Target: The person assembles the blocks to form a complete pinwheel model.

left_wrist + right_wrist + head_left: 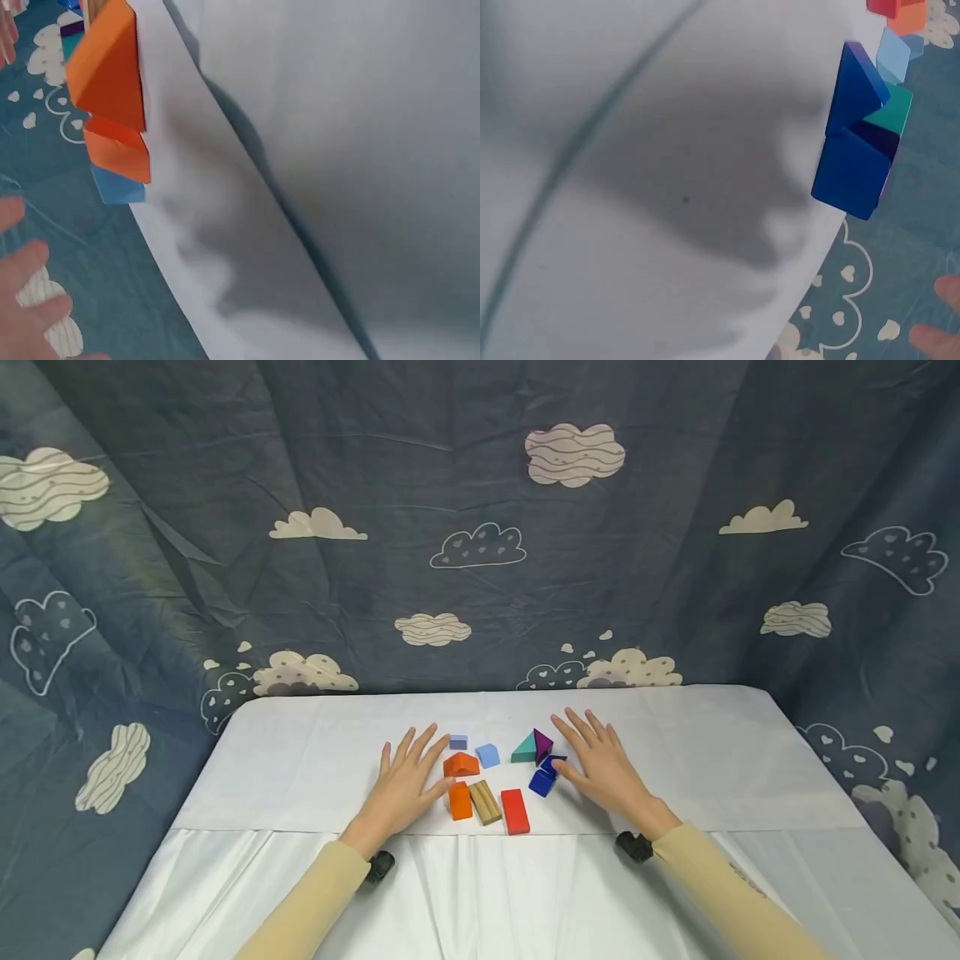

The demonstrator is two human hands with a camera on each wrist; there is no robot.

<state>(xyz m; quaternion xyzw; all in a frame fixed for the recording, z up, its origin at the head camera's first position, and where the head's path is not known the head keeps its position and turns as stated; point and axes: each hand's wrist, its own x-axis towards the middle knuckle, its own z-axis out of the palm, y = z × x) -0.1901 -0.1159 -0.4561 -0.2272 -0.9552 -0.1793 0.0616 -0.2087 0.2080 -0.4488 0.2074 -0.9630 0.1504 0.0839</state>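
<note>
My left hand (401, 789), fingers spread, hovers over the white cloth left of the blocks, its thumb near an orange block (461, 801) and an orange-red one (461, 765). On the other side my right hand (603, 768) is spread too, its thumb by two dark blue blocks (542, 782). Between the hands lie a red block (515, 812), a ridged wooden block (485, 802), two light blue blocks (487, 755), a teal triangle (524, 749) and a purple one (543, 745). Fingertips show at the edge of each wrist view; neither hand holds anything.
A white cloth (300, 760) covers the table, with a fold line running across it near the front. Behind and at the sides hangs a dark blue curtain (480, 485) with cloud prints. Black wrist devices (380, 866) sit under both wrists.
</note>
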